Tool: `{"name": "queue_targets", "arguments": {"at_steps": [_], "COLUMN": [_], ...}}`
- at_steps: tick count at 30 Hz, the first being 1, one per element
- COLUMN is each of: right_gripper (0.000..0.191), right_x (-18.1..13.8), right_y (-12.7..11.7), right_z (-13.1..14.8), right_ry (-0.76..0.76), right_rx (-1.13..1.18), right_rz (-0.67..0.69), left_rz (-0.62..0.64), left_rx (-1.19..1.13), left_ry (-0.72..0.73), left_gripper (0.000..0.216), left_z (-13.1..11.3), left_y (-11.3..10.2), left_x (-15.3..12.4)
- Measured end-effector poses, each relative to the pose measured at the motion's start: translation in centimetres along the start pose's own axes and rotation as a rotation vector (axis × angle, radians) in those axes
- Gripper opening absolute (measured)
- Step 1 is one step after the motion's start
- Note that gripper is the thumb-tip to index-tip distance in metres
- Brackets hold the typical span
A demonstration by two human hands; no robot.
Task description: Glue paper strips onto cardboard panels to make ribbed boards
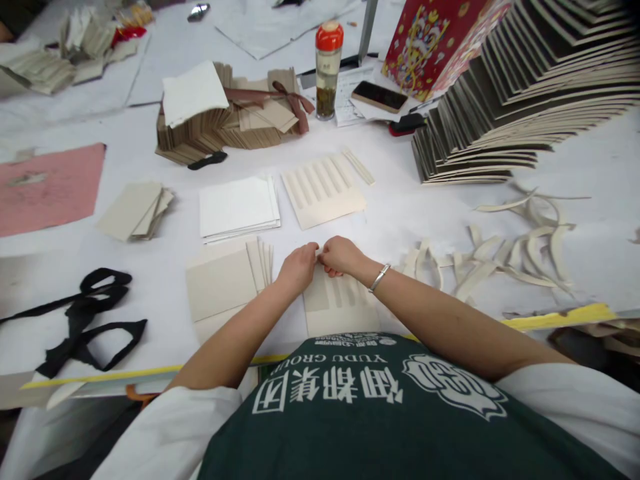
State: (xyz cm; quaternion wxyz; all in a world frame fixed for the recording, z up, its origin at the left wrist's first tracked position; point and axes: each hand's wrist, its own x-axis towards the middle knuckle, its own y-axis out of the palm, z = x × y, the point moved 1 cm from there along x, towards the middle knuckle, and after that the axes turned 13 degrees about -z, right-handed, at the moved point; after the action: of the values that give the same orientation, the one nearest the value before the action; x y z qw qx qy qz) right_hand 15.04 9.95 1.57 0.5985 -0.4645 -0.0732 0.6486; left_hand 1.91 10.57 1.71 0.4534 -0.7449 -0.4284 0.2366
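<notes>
Fingers (313, 247) of left hand (299, 268) and right hand (344, 255): curled, grasp unclear | striped sheets (343, 305) (324, 190): two | bottle (327, 73): one | phone (380, 96): one

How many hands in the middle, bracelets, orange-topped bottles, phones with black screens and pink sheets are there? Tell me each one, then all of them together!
Left hand and right hand: 2
Bracelet: 1
Orange-topped bottle: 1
Phone with black screen: 1
Pink sheet: 1
Total: 6
</notes>
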Motion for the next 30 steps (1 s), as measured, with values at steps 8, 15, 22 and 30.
{"name": "queue_targets", "arguments": {"at_steps": [8,15,22,30], "right_gripper": [0.019,0.026,0.018,0.015], "right_x": [-1.4,-0.9,-3.3,-10.8], "right_y": [-0.5,0.2,0.3,1.1], "right_z": [0.6,2.1,2.8,1.1], "right_ry": [-0.229,-0.548,-0.602,-0.595], "right_rx": [-0.248,-0.527,-0.583,-0.342], "right_rz": [-0.122,-0.182,-0.076,-0.028], "left_rz": [-0.052,0.072,0.061,0.152], "left_rx": [0.031,0.179,0.213,0.139], "left_ry": [0.132,0.128,0.085,0.101], "left_gripper": [0.034,0.071,0.064,0.089], "left_z": [1.2,1.0,0.3,0.9], "left_y": [-0.5,-1.7,-1.8,-1.8], "left_x": [-5.9,-4.8,-4.9,-5.4]}}
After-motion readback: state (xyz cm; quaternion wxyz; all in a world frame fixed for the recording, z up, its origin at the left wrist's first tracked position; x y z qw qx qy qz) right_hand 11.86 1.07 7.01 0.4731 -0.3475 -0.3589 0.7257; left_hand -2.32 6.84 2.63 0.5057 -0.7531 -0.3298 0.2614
